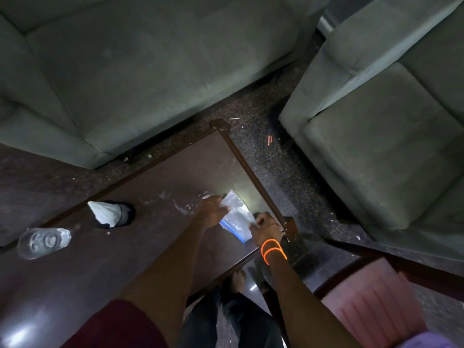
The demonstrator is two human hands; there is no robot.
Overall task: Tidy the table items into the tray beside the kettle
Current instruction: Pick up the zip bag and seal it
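A dark wooden table (140,197) stands between grey sofas (150,59). Toward four o'clock on it, the left hand (212,209) and right hand (266,226) (orange-banded wrist) both pinch a clear plastic bag (237,212); a glass (41,242) lies at nine o'clock.

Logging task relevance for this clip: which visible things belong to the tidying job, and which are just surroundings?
Job:
plastic bag, held by left hand and right hand
glass tumbler on its side
dark cup with white paper

Surroundings:
sofas
pink chair
floor litter

Tray and kettle not in view.
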